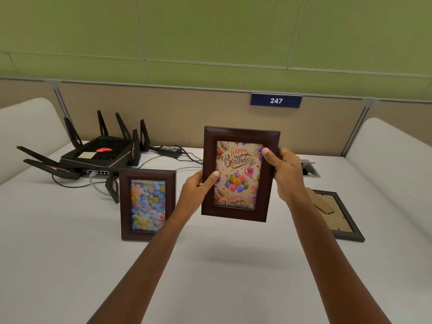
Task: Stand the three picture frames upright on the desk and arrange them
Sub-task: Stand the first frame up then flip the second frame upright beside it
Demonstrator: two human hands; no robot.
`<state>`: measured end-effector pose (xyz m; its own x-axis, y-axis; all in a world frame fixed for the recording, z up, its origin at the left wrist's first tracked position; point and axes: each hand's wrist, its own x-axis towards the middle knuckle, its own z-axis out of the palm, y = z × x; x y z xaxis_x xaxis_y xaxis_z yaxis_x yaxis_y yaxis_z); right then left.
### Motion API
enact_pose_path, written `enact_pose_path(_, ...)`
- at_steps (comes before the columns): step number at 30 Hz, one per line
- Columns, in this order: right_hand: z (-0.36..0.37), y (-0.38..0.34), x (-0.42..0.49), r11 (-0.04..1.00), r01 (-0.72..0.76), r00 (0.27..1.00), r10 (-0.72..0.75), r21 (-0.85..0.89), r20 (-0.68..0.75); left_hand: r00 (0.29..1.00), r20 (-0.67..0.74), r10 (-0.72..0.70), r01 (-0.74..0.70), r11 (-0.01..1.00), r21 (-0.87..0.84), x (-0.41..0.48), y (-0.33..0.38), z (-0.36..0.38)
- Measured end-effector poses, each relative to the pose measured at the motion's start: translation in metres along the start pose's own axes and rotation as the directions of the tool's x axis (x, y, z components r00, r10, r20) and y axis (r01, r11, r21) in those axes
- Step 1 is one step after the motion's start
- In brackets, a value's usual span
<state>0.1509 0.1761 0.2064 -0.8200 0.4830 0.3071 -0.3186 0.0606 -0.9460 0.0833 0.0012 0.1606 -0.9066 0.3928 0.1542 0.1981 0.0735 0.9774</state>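
A dark brown birthday frame (236, 134) with a "Happy Birthday" balloon picture hangs above the white desk (210, 265), held upright and facing me. My left hand (196, 190) grips its left edge and my right hand (286, 170) grips its right edge. To the left, a matching brown flower frame (147, 204) stands upright on the desk. At the right, a black frame (339, 216) lies face down, its cardboard back and stand showing, partly hidden by my right forearm.
A black router (98, 154) with several antennas and cables sits at the back left, close behind the flower frame. A power adapter (168, 149) lies behind it. A cable port (311, 169) is set in the desk at the back right. A beige partition bears a "247" sign (275, 101).
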Motion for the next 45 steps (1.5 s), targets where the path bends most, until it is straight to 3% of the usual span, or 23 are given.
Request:
enact_pose_path(10,0.001,0.035,-0.013,0.976,-0.218,0.969,0.215,0.017,0.119,0.980,-0.065,-0.189,0.157,0.931,-0.329,-0.009,-0.033,0.014)
enact_pose_path(13,0.000,0.053,-0.016,0.936,-0.352,0.923,0.346,0.002,0.171,0.974,-0.082,-0.211,0.171,0.923,-0.345,-0.011,-0.044,0.016)
enact_pose_path(21,-0.006,0.105,-0.023,0.845,-0.530,0.810,0.529,-0.070,0.253,0.975,-0.063,-0.214,0.185,0.932,-0.313,-0.012,-0.071,0.019)
enact_pose_path(30,-0.007,0.122,-0.020,0.838,-0.544,0.792,0.530,-0.044,0.303,0.963,-0.049,-0.264,0.229,0.904,-0.361,-0.004,-0.090,0.018)
enact_pose_path(45,0.002,0.144,-0.021,0.832,-0.544,0.801,0.553,-0.105,0.230,0.951,-0.004,-0.309,0.295,0.914,-0.280,0.005,-0.109,0.011)
